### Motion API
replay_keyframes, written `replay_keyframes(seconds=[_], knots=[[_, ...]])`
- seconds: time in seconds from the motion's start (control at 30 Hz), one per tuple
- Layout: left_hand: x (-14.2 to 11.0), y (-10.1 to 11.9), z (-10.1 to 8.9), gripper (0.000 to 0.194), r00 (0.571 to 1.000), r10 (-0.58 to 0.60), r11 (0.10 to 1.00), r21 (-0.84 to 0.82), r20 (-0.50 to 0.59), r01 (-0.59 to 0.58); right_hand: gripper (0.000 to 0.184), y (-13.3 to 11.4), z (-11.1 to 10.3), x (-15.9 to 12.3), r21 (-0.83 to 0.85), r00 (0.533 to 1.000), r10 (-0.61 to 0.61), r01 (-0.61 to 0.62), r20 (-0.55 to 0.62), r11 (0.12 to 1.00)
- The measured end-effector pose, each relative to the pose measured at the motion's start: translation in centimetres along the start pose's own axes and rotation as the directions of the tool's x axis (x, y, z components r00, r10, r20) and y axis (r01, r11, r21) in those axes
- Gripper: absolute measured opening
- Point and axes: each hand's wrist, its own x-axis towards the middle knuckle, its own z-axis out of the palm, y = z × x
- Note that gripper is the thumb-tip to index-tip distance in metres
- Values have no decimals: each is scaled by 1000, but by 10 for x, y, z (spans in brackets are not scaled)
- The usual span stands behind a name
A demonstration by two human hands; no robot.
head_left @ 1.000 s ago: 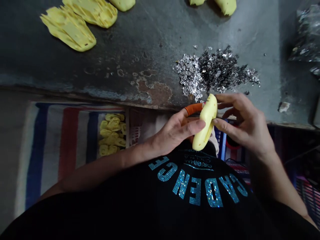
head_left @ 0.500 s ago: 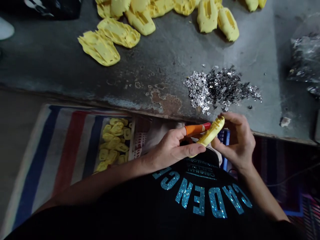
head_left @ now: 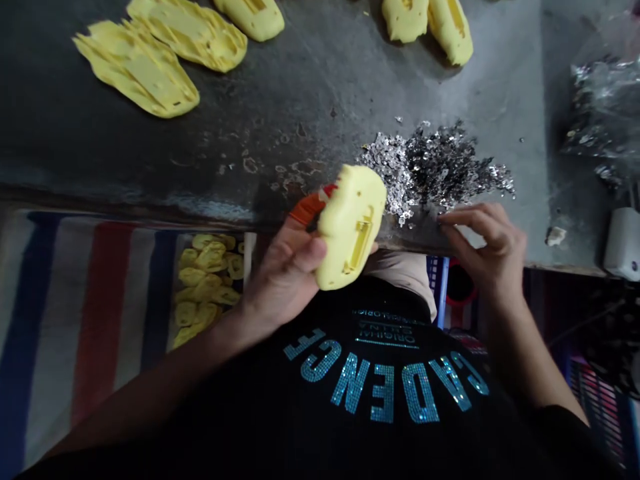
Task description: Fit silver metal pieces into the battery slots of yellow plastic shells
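Observation:
My left hand (head_left: 295, 267) grips a yellow plastic shell (head_left: 345, 233), tilted so that the face with a long battery-type slot and a small metal piece in it shows. An orange sleeve (head_left: 306, 209) covers one finger of that hand, behind the shell. To the right, my right hand (head_left: 487, 247) is apart from the shell, thumb and index fingertips pinched together at the table edge; a tiny dark bit shows at the tips, too small to name. Just beyond both hands lies a heap of small metal contact pieces (head_left: 440, 163).
More yellow shells (head_left: 150, 77) lie at the table's back left, others (head_left: 450, 30) at the back. A clear bag of metal pieces (head_left: 605, 107) and a white device (head_left: 623, 243) are at right. Below the edge, a crate holds yellow parts (head_left: 207, 277) beside a striped sheet (head_left: 105, 313).
My left hand has moved left with the shell and turned its slotted face toward me. My right hand has left the shell and moved right, its fingers coming together near the metal heap.

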Motion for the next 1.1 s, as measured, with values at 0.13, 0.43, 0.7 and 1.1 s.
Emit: replay_keyframes(seconds=[0.13,0.43,0.7,1.1], knots=[[2,4,-6,61,999,9,999,-42,-47,-11,10,2,16,-8,-235,990,-80,105,116,966],[-4,-5,9,79,972,-230,969,-100,-42,225,29,-13,27,15,-501,952,-19,177,305,847],[-6,-23,15,65,920,-370,905,-173,130,389,15,-39,9,14,512,982,111,-175,155,841],[-8,-30,26,73,891,-411,884,-154,193,441,9,-49,10,1,484,999,34,-43,28,874]])
